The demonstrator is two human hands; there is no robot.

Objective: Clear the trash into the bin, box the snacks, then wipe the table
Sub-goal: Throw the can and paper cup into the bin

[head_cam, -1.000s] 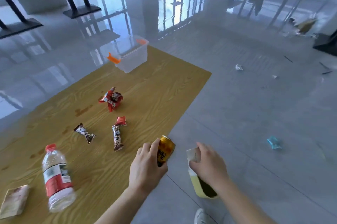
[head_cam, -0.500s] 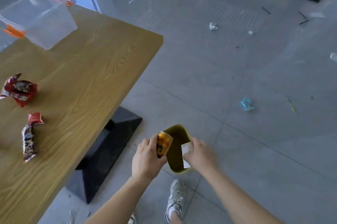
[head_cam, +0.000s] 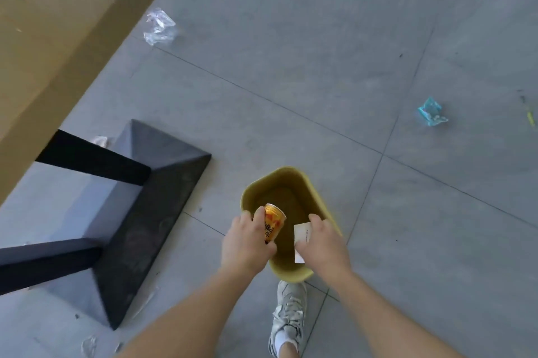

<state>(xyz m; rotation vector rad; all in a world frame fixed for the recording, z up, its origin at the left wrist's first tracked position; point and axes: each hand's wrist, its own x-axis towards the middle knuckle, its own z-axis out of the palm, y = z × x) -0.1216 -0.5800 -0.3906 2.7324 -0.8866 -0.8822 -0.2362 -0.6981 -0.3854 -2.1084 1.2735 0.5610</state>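
A yellow-green bin (head_cam: 302,180) stands on the grey floor below me, its inside dark. My left hand (head_cam: 246,244) grips a gold drink can (head_cam: 273,222) and holds it over the bin's left rim. My right hand (head_cam: 321,244) pinches a white paper slip (head_cam: 301,236) over the bin's right side. The wooden table (head_cam: 43,37) fills the upper left corner; only its edge and a blurred part of its top show. The snacks and the box are out of view.
The table's black base (head_cam: 151,206) and legs (head_cam: 90,158) sit left of the bin. Litter lies on the floor: a clear plastic wrapper (head_cam: 159,26), a blue wrapper (head_cam: 431,112), small scraps near the base. My white shoe (head_cam: 288,317) is just behind the bin.
My view has tipped down from the table to the floor. Both hands have moved with the can and the paper from the table edge to over the bin's opening.
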